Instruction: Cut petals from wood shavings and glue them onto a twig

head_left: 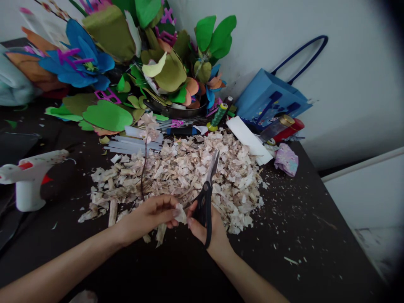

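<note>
My right hand [208,229] grips black-handled scissors [207,191], fingers through the loops and the closed blades pointing up and away over a heap of pale paper scraps [189,168]. My left hand [151,216] pinches a small pale paper scrap [181,213] between thumb and fingers, right beside the scissor handles. Both hands meet at the near edge of the heap on the dark table [299,235]. A thin dark stem with a pale paper flower [148,132] rises just behind my left hand.
A white glue gun [30,172] stands at the left. Clear glue sticks [132,143] lie behind the heap. Colourful paper flowers and leaves [148,63] fill the back. A blue bag [271,99], thread spool [219,115], red tube [285,130] and purple wad [286,159] sit at right.
</note>
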`<state>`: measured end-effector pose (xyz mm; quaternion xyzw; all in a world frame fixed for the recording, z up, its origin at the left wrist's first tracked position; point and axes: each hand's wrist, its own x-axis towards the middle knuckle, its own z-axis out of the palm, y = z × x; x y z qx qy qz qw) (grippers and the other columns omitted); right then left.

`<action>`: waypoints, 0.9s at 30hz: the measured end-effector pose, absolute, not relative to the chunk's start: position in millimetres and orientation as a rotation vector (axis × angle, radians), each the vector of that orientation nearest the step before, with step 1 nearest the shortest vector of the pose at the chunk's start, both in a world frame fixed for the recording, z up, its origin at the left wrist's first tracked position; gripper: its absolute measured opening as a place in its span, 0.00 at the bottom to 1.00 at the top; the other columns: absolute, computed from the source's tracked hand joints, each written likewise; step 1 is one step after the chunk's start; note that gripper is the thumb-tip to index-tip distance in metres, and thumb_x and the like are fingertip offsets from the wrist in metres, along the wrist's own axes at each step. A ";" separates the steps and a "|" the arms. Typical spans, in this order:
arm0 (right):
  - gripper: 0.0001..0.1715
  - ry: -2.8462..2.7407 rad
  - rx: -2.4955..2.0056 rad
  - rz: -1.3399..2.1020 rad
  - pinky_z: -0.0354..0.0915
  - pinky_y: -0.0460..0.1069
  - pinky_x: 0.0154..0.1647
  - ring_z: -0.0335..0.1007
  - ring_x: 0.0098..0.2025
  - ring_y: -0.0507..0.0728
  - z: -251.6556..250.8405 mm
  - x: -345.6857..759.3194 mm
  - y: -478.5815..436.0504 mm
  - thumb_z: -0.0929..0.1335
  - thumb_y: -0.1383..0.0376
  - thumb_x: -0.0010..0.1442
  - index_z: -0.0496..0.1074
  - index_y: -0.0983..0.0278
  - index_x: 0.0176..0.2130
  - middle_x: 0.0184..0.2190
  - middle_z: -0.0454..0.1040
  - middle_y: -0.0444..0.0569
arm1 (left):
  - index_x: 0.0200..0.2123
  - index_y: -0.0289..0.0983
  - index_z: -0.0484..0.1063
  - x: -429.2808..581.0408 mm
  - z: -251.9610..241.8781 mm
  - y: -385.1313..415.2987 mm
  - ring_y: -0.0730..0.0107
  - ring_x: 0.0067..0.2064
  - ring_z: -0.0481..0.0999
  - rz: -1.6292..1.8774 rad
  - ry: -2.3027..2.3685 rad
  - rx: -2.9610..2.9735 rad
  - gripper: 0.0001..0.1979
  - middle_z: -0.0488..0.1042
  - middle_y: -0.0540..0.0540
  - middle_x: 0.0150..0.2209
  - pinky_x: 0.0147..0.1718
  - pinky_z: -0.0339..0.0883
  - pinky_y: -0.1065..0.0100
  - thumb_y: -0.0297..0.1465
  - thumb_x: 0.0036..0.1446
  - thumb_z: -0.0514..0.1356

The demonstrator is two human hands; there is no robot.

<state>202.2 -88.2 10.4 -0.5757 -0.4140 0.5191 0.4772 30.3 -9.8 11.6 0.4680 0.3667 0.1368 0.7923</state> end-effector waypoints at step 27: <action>0.29 -1.427 -1.317 1.656 0.58 0.47 0.28 0.60 0.27 0.52 17.5 207.5 -101.7 0.61 0.42 0.62 0.65 0.65 0.39 0.27 0.63 0.45 | 0.30 0.37 0.70 3.5 19.0 29.3 0.75 0.30 0.73 0.825 0.951 0.885 0.12 0.74 0.52 0.26 0.33 0.68 0.73 0.38 0.51 0.68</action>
